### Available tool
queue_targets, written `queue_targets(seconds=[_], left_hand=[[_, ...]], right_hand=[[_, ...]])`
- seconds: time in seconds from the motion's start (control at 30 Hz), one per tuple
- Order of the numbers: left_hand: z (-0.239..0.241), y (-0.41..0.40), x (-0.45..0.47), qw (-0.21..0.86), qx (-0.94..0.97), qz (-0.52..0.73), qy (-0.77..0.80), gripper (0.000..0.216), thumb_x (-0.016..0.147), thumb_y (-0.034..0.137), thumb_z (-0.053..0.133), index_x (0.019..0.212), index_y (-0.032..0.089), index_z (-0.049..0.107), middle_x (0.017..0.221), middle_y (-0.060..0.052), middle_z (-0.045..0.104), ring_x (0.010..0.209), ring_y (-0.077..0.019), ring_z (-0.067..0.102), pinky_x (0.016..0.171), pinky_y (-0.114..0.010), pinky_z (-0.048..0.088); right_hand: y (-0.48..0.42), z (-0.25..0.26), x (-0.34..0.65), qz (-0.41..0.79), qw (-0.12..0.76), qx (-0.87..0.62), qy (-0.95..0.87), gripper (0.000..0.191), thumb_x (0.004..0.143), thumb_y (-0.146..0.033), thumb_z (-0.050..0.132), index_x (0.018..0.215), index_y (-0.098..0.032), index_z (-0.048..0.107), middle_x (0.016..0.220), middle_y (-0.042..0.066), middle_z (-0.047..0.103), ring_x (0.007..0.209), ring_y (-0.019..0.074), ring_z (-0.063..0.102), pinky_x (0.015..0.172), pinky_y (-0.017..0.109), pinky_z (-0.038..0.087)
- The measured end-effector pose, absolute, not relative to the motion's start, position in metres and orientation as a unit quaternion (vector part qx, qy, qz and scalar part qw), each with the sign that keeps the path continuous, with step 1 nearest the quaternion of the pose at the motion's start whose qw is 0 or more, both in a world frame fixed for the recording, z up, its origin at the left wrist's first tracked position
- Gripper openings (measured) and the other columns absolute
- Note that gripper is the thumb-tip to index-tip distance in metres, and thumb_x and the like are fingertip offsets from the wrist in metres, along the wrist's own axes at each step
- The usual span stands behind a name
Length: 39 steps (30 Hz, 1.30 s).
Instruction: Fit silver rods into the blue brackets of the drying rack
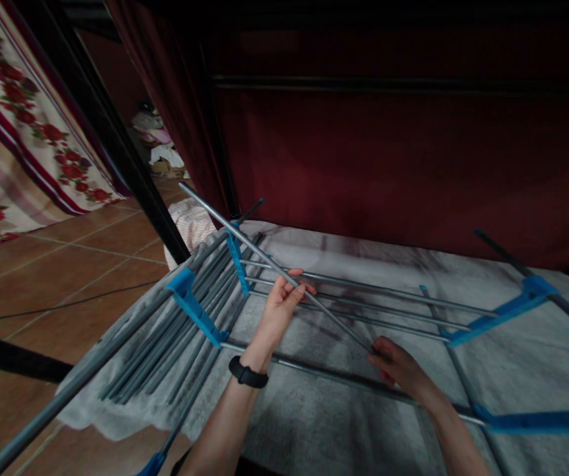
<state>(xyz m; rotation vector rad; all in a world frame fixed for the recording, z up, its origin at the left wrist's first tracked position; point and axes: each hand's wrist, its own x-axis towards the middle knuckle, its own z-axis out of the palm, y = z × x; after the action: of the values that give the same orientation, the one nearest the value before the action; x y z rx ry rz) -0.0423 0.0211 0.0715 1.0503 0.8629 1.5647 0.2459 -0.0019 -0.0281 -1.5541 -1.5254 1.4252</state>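
Note:
A loose grey metal rod (244, 241) slants from upper left down to lower right over a frame of grey rods and blue plastic connectors (197, 311). My left hand (281, 304), with a black band on the wrist, is closed around the rod near its middle. At the rod's lower end my right hand (396, 367) is closed on it, close to a long frame rod (324, 373). A bundle of spare grey rods (189, 317) lies to the left of my left hand.
The frame rests on a grey-white cloth (536, 370) spread over a brown tile floor (66, 264). A dark red curtain wall (388, 145) stands behind. A black post (115, 145), a floral cloth (16, 119) and a black cable lie to the left.

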Motion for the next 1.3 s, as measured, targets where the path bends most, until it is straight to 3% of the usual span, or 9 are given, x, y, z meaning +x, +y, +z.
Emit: queue_targets(seconds=[0.27, 0.57, 1.1, 1.3], left_hand=[[0.066, 0.021, -0.035, 0.512, 0.450, 0.636, 0.361, 0.044, 0.081, 0.033, 0.069, 0.119, 0.018, 0.052, 0.084, -0.003, 0.070, 0.084, -0.0167, 0.064, 0.076, -0.027, 0.045], [0.052, 0.022, -0.019, 0.514, 0.484, 0.609, 0.360, 0.040, 0.083, 0.034, 0.068, 0.116, 0.019, 0.053, 0.083, -0.002, 0.068, 0.082, -0.0158, 0.064, 0.077, -0.028, 0.044], [0.024, 0.008, 0.018, 0.545, 0.528, 0.530, 0.379, 0.037, 0.089, 0.037, 0.058, 0.120, 0.018, 0.048, 0.087, -0.004, 0.067, 0.087, -0.0173, 0.063, 0.083, -0.032, 0.047], [0.020, 0.006, 0.025, 0.562, 0.507, 0.548, 0.356, 0.041, 0.092, 0.040, 0.053, 0.127, 0.020, 0.046, 0.078, 0.001, 0.060, 0.078, -0.0146, 0.061, 0.080, -0.031, 0.047]], right_hand=[[0.002, -0.031, 0.235, 0.411, 0.267, -0.586, -0.645, 0.015, 0.070, -0.036, 0.061, 0.073, -0.024, 0.053, 0.065, -0.005, 0.054, 0.064, 0.0140, 0.051, 0.060, 0.027, 0.039], [-0.003, -0.036, 0.211, 0.354, 0.264, -0.571, -0.693, 0.015, 0.076, -0.037, 0.052, 0.081, -0.023, 0.054, 0.079, 0.001, 0.063, 0.077, 0.0195, 0.060, 0.073, 0.033, 0.043], [-0.014, -0.034, 0.181, 0.304, 0.291, -0.579, -0.698, 0.007, 0.082, -0.029, 0.047, 0.084, -0.024, 0.050, 0.083, 0.003, 0.065, 0.072, 0.0186, 0.062, 0.068, 0.031, 0.043], [-0.017, -0.028, 0.168, 0.298, 0.304, -0.579, -0.696, 0.011, 0.082, -0.024, 0.048, 0.091, -0.022, 0.054, 0.088, 0.005, 0.067, 0.081, 0.0191, 0.064, 0.074, 0.030, 0.045]])
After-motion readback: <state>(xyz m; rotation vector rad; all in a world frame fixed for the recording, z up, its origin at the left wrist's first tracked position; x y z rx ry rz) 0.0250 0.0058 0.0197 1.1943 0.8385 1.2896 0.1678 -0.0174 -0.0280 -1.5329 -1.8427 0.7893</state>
